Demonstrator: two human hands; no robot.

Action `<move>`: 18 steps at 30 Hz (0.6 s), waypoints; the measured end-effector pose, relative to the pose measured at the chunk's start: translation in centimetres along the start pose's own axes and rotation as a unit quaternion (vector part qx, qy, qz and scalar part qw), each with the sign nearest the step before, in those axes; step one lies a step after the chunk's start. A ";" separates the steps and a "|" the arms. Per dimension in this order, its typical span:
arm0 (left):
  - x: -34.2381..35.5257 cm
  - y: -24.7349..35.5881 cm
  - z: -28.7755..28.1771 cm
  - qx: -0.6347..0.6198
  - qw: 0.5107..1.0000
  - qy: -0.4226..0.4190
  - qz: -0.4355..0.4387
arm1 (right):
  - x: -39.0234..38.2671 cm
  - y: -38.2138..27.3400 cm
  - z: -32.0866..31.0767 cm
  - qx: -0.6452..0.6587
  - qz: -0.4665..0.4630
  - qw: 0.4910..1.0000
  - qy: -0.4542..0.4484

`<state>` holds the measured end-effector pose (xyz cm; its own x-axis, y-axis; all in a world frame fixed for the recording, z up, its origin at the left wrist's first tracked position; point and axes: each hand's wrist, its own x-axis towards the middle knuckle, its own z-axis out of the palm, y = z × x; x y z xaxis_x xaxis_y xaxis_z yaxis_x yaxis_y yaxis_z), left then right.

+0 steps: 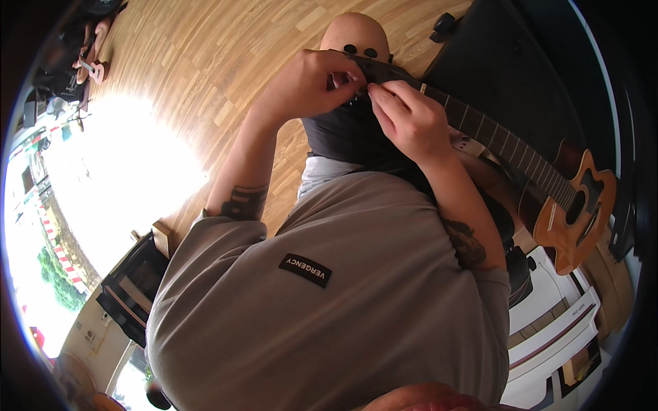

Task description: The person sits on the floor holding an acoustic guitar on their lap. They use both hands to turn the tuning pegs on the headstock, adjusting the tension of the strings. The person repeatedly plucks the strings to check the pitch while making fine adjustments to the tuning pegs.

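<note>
An acoustic guitar lies slanted across my lap, its orange-brown body (pixel 558 229) at the right and its dark fretted neck (pixel 504 137) running up to the headstock (pixel 377 68) in the middle. Two dark round tuning pegs (pixel 360 51) stick out beyond the headstock, against my bare knee (pixel 353 31). My left hand (pixel 312 85) is curled round the far end of the headstock, fingers bent. Beside it, my right hand (pixel 411 116) pinches thumb and forefinger together at the headstock's near edge. What sits between those fingertips is too small to make out.
A large black case-like object (pixel 507 75) stands behind the neck at the upper right. White furniture (pixel 555 329) is at the lower right, a black bag-like item (pixel 130 284) at the left. Far off at the upper left, a person holds a small pink guitar (pixel 98 71). Wooden flooring (pixel 226 41) lies beyond.
</note>
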<state>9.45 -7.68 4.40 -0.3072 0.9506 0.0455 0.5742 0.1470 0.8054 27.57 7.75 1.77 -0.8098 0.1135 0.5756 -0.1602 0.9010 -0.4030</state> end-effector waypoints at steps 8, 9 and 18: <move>0.2 0.0 0.0 -0.003 1.000 -0.012 -0.008 | 0.1 -0.1 0.3 0.004 0.023 1.000 0.016; 0.3 -0.2 -0.1 -0.019 1.000 -0.018 -0.006 | 0.2 0.0 0.4 0.017 0.041 0.998 0.038; 1.0 -0.7 -0.9 -0.073 0.997 -0.041 -0.007 | 0.4 0.4 0.9 0.080 0.104 0.988 0.080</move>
<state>8.01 -7.04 4.40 -0.2478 0.9688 -0.0092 0.4529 0.1242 0.8829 26.61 7.75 1.20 -0.7368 0.3657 0.5687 -0.0972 0.7751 -0.6243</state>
